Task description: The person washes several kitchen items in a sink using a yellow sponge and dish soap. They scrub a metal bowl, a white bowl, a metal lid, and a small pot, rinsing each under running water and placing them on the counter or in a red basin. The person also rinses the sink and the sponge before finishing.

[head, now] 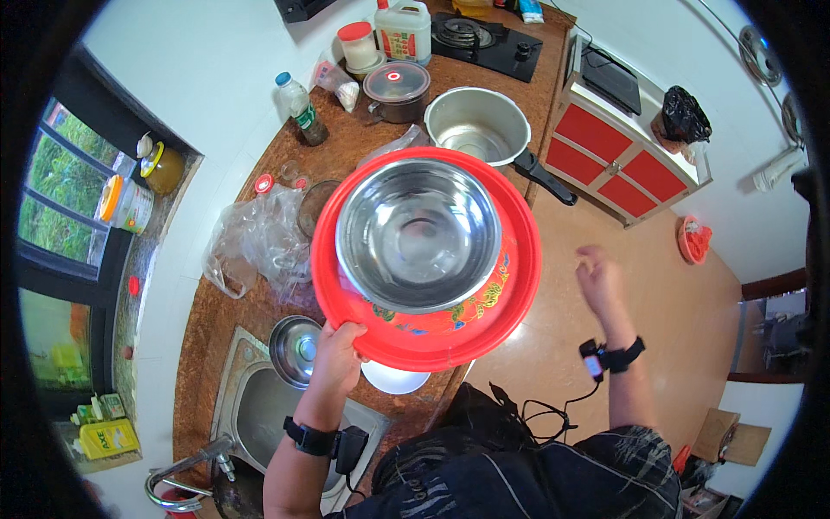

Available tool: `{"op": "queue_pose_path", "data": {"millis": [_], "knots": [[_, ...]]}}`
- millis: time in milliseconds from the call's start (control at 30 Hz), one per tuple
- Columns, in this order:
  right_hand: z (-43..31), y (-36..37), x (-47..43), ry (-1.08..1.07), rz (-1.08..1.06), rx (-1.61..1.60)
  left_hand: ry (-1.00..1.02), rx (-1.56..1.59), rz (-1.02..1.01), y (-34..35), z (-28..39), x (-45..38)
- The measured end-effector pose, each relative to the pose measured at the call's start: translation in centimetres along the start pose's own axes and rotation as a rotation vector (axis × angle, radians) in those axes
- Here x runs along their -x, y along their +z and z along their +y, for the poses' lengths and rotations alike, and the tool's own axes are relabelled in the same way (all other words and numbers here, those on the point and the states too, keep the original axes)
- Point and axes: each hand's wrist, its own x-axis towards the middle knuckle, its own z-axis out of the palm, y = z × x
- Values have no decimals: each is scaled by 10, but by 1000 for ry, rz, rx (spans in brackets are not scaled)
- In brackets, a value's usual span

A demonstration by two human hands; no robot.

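My left hand point(338, 357) grips the near-left rim of a round red plastic basin point(431, 347) with a flower print. Inside the basin sits a shiny stainless steel bowl point(418, 233), which looks bare inside. Off to the right, my right hand point(600, 279) is in the air above the floor, its fingers loosely curled and holding nothing that I can see. A smaller steel bowl point(288, 350) stands at the sink's corner by my left wrist. Partly hidden under the basin's near edge is a white dish point(397, 379).
A pressure cooker pot point(480, 123) stands beyond the basin, its black handle point(545, 178) jutting past the counter edge. Left of the basin lie crumpled plastic bags point(259, 233). A metal sink point(259, 409) with a faucet point(188, 464), a lidded pot point(397, 91) and a bottle point(301, 110) are also around.
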Motion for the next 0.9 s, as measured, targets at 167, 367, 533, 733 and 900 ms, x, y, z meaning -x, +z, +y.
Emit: {"op": "queue_pose_path", "data": {"millis": [167,367,533,733,900], "knots": [[14,-5,-92,51,34,-122,-102,-106,-50,4,-9,-17],[-19,12,-152,234,-336,-358,-92,-117,-13,17,-10,-19],[-26,20,-181,234,-551,-308,-88,-337,90,3,7,4],[-22,34,-196,248,-818,-432,-53,-325,172,-69,11,81],[-9,36,-204,266,-868,-634,-133,-260,474,-133,-14,188]]}}
